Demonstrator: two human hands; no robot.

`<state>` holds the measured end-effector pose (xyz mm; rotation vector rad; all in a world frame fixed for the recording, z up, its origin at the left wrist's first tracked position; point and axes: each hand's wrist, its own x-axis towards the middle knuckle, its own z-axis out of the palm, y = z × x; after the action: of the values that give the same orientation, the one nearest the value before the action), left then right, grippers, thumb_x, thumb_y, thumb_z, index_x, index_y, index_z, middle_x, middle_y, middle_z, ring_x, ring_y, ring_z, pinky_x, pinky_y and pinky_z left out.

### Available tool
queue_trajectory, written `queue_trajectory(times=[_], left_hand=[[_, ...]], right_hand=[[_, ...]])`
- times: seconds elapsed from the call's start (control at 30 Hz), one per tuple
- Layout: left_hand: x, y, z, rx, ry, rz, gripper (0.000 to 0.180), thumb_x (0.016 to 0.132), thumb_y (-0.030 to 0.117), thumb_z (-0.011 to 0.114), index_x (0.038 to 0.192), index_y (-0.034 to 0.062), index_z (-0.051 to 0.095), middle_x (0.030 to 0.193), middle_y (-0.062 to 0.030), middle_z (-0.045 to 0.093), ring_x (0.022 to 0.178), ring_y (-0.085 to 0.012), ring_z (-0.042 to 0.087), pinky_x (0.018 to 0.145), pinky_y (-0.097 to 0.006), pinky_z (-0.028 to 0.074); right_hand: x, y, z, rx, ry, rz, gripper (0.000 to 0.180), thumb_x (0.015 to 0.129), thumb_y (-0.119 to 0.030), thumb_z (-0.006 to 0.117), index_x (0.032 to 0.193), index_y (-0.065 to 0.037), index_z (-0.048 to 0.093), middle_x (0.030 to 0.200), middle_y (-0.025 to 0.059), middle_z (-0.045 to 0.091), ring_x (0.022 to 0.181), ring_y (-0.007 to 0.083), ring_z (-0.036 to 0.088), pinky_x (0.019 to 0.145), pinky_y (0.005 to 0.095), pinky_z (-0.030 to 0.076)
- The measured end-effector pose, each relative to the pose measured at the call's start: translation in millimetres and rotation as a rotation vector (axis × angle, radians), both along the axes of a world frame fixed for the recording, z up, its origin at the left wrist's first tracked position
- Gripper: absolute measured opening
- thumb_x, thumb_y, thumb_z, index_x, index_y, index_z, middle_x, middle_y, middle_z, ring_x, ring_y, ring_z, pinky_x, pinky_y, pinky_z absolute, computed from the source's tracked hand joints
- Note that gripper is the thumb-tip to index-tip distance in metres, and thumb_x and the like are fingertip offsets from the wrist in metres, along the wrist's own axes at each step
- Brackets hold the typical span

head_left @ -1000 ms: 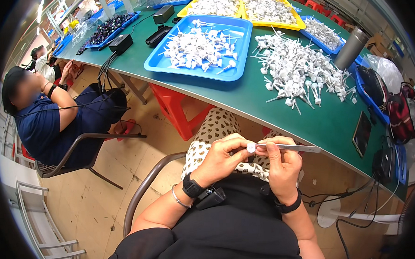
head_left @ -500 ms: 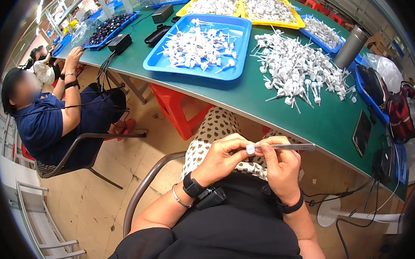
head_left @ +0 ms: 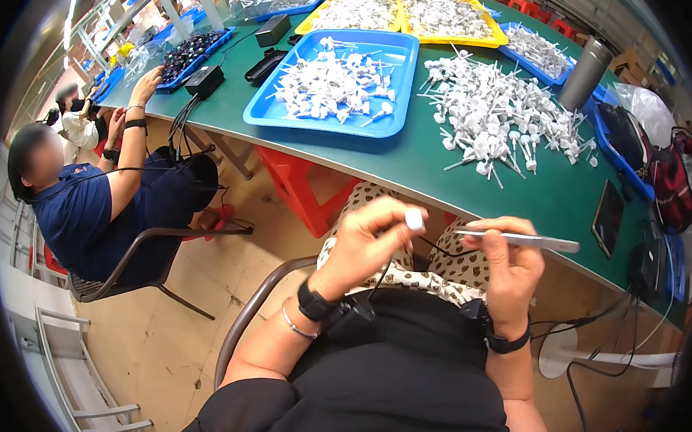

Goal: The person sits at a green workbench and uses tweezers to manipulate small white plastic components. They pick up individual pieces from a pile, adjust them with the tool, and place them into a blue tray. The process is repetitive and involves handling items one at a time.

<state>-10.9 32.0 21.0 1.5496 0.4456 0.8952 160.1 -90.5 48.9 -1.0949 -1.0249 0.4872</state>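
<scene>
My left hand (head_left: 359, 246) pinches a small white plastic piece (head_left: 415, 218) with a rounded head between thumb and forefinger, above my lap. To its right, my right hand (head_left: 511, 274) grips metal tweezers (head_left: 548, 244), whose tips point left toward the white piece with a gap between. Motion blurs the left fingers slightly. Beyond my hands on the green table (head_left: 413, 163) lies a loose heap of white plastic parts (head_left: 496, 113) with thin stems. Left of that heap, a blue tray (head_left: 260, 115) holds more such parts.
Two yellow trays (head_left: 500, 38) of white parts stand farther back. A grey metal flask (head_left: 585, 76), a phone (head_left: 608, 216) and a blue bin (head_left: 630, 174) line the right side. A co-worker (head_left: 90, 192) sits at left. A red stool (head_left: 298, 187) is under the table.
My hands have moved apart: the right one went right with the tweezers, the left one rose slightly with the white piece. The co-worker's arms have shifted.
</scene>
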Motion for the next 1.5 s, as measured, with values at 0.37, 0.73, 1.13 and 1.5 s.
queue_trajectory(times=[0.37,0.73,1.13,1.5], left_hand=[[24,147,83,1.034,0.341,0.529,0.037,0.088,0.010,0.069,0.124,0.0043,0.064,0.120,-0.0152,0.068,0.113,-0.0306,0.064,0.099,-0.038,0.049],[94,83,50,1.446,0.630,0.267,0.014,0.080,0.001,0.060,0.093,0.0057,0.065,0.093,-0.0102,0.056,0.091,-0.0289,0.059,0.078,-0.038,0.051],[70,59,51,0.723,0.271,0.253,0.012,0.090,0.002,0.066,0.102,-0.0001,0.064,0.098,-0.0091,0.067,0.080,-0.0191,0.067,0.072,-0.030,0.053],[20,-26,13,0.066,0.016,0.026,0.014,0.095,0.005,0.068,0.107,-0.0019,0.070,0.103,-0.0074,0.065,0.085,-0.0120,0.065,0.072,-0.025,0.055]], right_hand=[[36,-10,13,0.109,0.081,-0.151,0.017,0.102,-0.013,0.060,0.107,0.004,0.059,0.098,0.0139,0.069,0.085,0.0156,0.068,0.080,0.0300,0.059],[41,-12,15,0.154,0.092,-0.128,0.017,0.100,-0.012,0.063,0.108,0.002,0.059,0.099,0.0129,0.069,0.085,0.0156,0.069,0.079,0.0301,0.060],[33,-9,14,0.162,0.164,-0.086,0.019,0.101,-0.012,0.062,0.110,0.004,0.056,0.101,0.0156,0.068,0.088,0.0183,0.069,0.082,0.0321,0.060],[-7,0,-3,0.085,0.171,0.109,0.018,0.100,-0.007,0.060,0.112,0.006,0.057,0.105,0.0151,0.068,0.094,0.0181,0.069,0.087,0.0311,0.059]])
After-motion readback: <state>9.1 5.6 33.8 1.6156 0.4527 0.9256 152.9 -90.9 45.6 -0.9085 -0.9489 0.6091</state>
